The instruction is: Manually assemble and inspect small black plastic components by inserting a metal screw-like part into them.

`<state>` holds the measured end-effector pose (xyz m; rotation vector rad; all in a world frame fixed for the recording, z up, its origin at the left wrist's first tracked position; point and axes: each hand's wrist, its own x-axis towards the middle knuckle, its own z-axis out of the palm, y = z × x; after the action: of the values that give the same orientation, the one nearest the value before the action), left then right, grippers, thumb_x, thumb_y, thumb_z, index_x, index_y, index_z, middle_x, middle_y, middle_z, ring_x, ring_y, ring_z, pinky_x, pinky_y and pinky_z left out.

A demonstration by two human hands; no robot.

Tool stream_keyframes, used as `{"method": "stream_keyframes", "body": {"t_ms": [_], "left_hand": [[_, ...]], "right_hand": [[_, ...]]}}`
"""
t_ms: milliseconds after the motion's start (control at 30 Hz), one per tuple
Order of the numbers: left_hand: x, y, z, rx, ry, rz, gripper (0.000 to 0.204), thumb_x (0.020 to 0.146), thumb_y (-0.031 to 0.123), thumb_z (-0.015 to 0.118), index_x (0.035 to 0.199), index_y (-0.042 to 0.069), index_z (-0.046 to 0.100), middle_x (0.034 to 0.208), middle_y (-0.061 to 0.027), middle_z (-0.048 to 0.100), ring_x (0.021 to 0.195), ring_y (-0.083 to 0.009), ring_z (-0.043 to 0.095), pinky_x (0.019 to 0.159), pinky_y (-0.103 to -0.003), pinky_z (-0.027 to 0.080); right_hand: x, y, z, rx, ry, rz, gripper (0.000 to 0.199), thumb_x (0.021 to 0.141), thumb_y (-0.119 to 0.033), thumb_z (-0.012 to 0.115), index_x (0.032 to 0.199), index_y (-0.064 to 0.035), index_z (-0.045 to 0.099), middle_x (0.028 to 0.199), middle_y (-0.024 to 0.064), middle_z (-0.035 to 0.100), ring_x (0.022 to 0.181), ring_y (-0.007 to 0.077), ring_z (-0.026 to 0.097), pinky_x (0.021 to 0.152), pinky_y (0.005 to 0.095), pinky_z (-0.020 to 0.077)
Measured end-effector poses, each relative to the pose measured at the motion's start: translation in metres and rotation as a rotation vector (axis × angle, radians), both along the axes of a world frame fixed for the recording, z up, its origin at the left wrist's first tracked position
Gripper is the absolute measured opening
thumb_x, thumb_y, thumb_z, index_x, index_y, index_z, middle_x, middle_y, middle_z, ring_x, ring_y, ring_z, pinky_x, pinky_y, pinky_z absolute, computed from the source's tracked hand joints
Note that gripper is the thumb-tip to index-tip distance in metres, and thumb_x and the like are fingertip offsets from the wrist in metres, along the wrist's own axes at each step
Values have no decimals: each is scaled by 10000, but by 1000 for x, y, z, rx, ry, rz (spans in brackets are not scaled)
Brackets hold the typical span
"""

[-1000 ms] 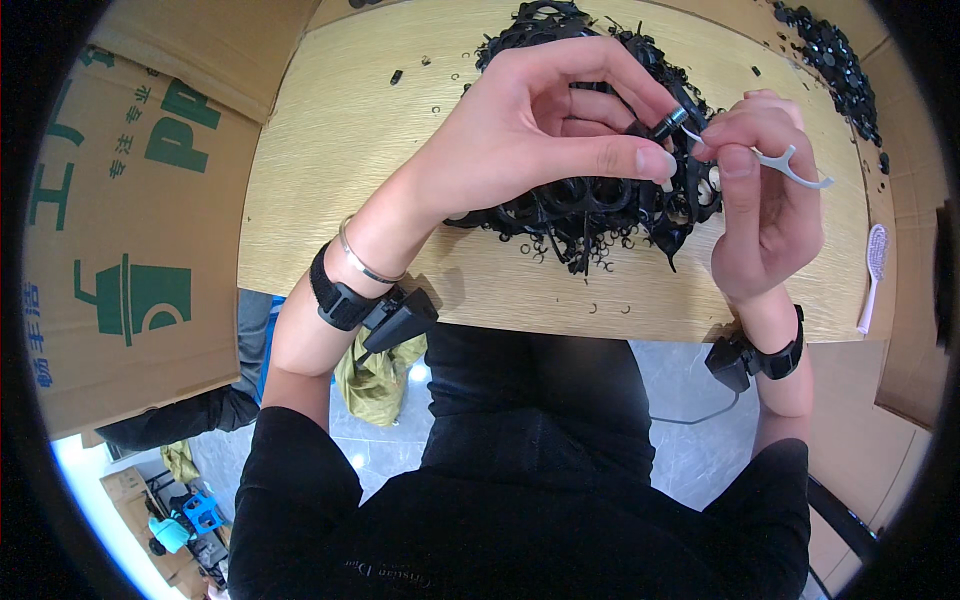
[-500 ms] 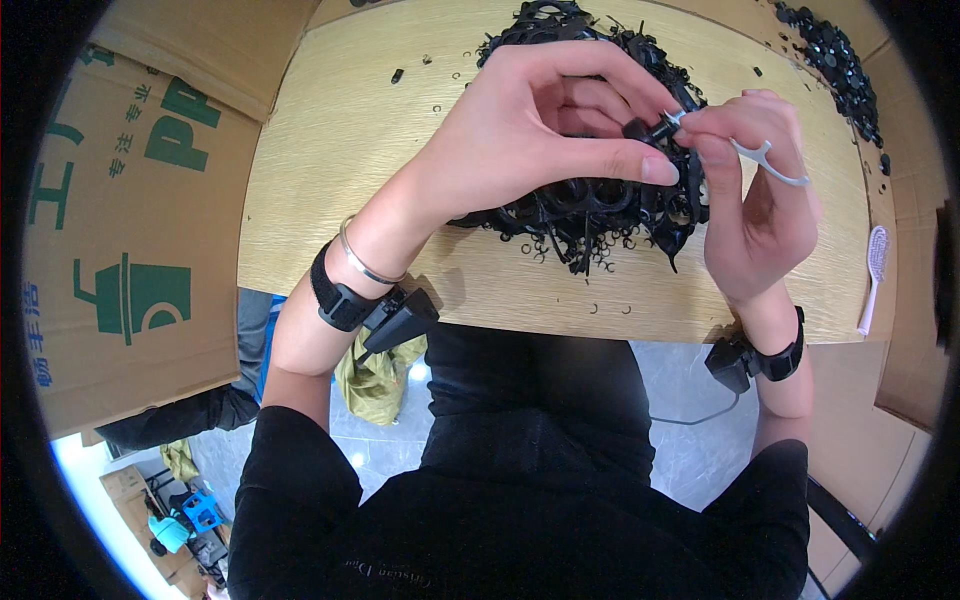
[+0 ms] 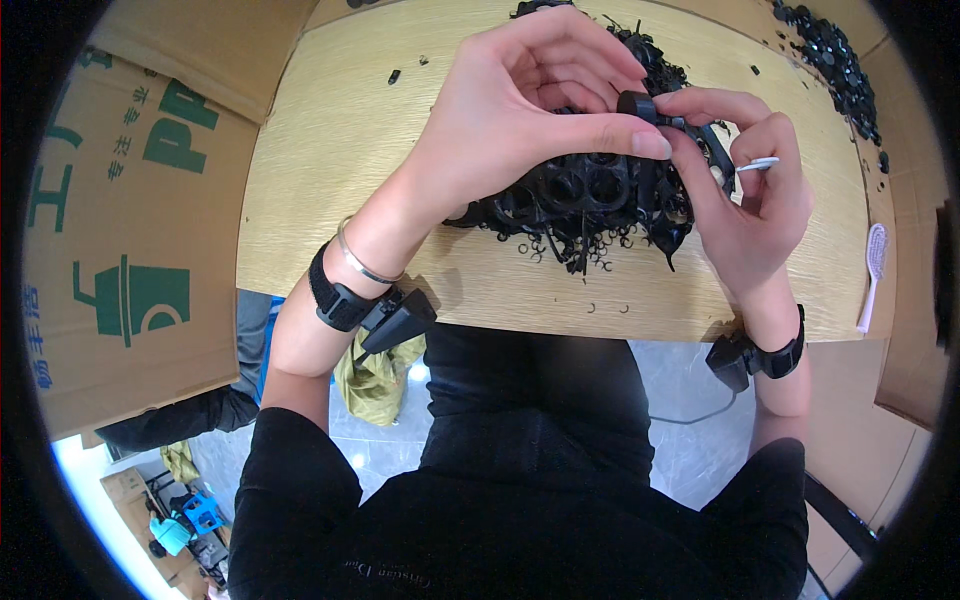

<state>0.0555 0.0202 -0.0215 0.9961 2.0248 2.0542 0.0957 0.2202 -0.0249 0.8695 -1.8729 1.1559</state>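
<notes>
Between my two hands is a small black knob-like part (image 3: 636,105) with a narrow stem, above a heap of black plastic parts (image 3: 590,190). My left hand (image 3: 510,110) grips its wide round end between thumb and fingers. From the right, the thumb and index finger of my right hand (image 3: 755,200) close on the stem's end. A thin white tool (image 3: 762,163) lies across the curled fingers of that hand, mostly hidden. Part of the heap is covered by my hands.
Small black rings (image 3: 591,308) and bits are scattered on the wooden table (image 3: 340,180). Along the right edge lie many black round pieces (image 3: 845,80) and a pale pink hairbrush (image 3: 875,260). A large cardboard box (image 3: 150,230) stands to the left.
My right fingers have shifted onto the black part's stem, and the part has turned slightly. The white tool has swung back against my right hand, showing less of its length.
</notes>
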Motion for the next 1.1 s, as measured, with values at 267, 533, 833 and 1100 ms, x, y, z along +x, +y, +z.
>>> {"method": "stream_keyframes", "body": {"t_ms": [267,533,833,1100], "left_hand": [[-5,1,-6,-17,139,-38,363,721,-60,803,1051,-4,661,1045,-87,676,884,-111,637,788,-228,518],[-4,4,-4,37,153,-20,413,724,-87,785,1101,-10,634,1100,-118,660,985,-156,650,843,-263,535],[1,2,1,40,4,-16,396,761,-72,765,1127,-23,622,1043,-119,674,883,-126,660,824,-250,544],[0,2,0,36,-15,-18,372,773,-54,764,1118,-26,627,1022,-111,678,865,-114,655,797,-232,536]], "right_hand": [[7,5,3,-127,-386,-86,141,810,55,722,800,21,586,872,81,728,706,64,631,679,184,494],[4,9,6,-398,-692,64,102,861,43,686,868,5,591,980,130,716,899,119,667,829,235,518],[0,9,4,-493,-451,121,322,863,118,633,780,-70,385,1062,212,679,968,180,665,901,301,525],[5,4,5,-74,-340,25,349,832,130,647,781,-70,365,1130,226,658,1025,230,655,895,294,500]]}}
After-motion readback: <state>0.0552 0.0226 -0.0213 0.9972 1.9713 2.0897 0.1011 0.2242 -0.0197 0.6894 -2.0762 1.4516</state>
